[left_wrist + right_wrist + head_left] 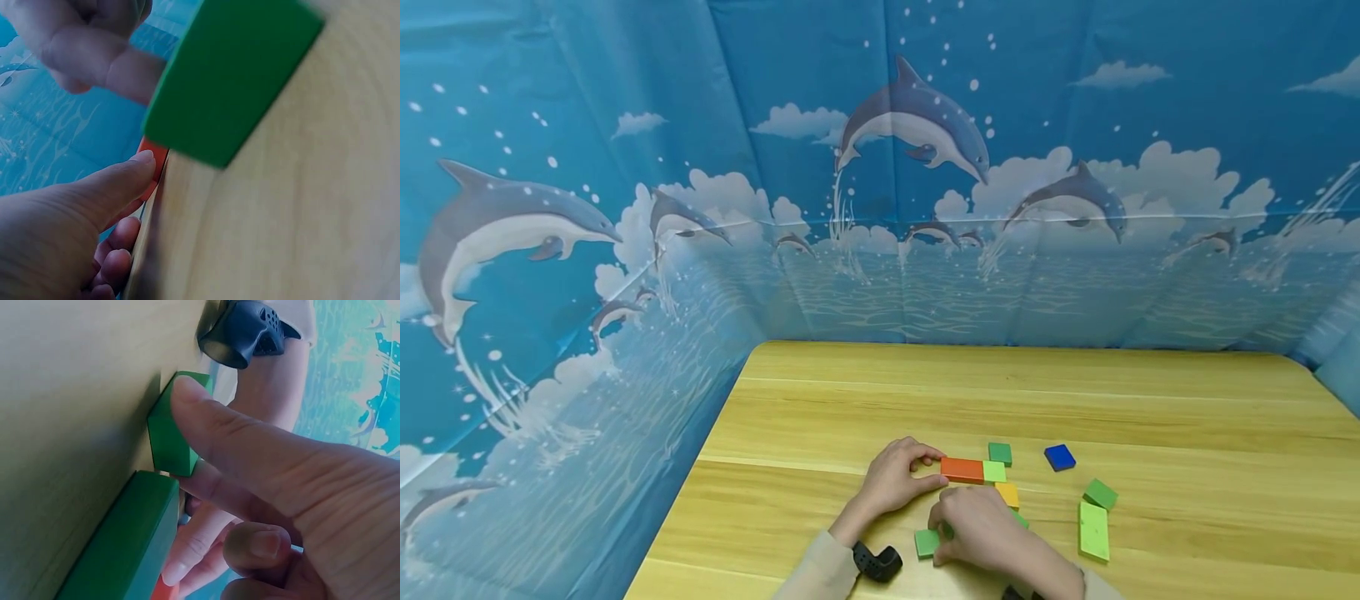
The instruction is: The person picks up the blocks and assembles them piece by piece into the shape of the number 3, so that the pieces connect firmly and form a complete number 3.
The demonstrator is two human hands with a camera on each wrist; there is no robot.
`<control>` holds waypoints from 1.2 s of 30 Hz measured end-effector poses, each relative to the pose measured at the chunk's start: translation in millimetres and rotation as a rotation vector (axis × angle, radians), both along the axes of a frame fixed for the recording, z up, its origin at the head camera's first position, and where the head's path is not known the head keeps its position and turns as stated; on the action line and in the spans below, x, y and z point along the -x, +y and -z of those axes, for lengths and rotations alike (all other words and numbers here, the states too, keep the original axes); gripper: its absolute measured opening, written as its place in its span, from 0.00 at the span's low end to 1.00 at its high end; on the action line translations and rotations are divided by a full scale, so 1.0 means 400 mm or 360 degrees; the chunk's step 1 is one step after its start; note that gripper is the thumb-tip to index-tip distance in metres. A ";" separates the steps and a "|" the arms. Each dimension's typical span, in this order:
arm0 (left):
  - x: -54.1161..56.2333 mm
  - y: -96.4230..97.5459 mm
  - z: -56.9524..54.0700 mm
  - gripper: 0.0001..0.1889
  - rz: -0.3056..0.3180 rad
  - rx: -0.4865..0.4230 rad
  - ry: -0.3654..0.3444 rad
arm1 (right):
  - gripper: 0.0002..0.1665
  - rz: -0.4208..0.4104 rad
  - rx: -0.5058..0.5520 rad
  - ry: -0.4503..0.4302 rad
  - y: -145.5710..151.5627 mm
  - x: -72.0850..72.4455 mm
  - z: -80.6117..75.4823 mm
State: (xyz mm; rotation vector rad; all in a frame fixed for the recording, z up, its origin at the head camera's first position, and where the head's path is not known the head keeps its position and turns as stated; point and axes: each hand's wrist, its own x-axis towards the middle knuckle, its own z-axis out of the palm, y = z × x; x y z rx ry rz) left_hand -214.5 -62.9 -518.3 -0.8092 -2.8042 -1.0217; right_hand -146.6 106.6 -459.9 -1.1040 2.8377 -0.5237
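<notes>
My left hand (891, 479) holds the left end of a red block (962, 470) between thumb and fingers; the left wrist view shows the thumb against the red block's (150, 178) side. A light green square block (994, 472) abuts its right end. Close below that lies a yellow block (1008, 496). My right hand (981, 529) pinches a green block (927, 543), with the thumb on one face in the right wrist view. A longer-looking green block (125, 537) lies near the fingers there. Part of the work area is hidden under the right hand.
On the wooden table (820, 400), a green square block (1000, 452) lies behind the row. To the right are a blue block (1060, 457), a tilted green block (1101, 494) and a light green rectangular block (1093, 532). A dolphin-printed curtain (850, 292) borders the table.
</notes>
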 end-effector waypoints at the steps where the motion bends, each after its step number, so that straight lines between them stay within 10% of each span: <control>1: 0.000 0.000 0.001 0.17 0.0002 0.0002 0.0003 | 0.18 0.0010 0.0001 -0.0006 -0.001 0.003 0.001; 36: 0.002 -0.003 0.003 0.17 0.0021 0.0013 -0.0001 | 0.19 0.0293 0.0105 0.0097 0.002 0.016 0.027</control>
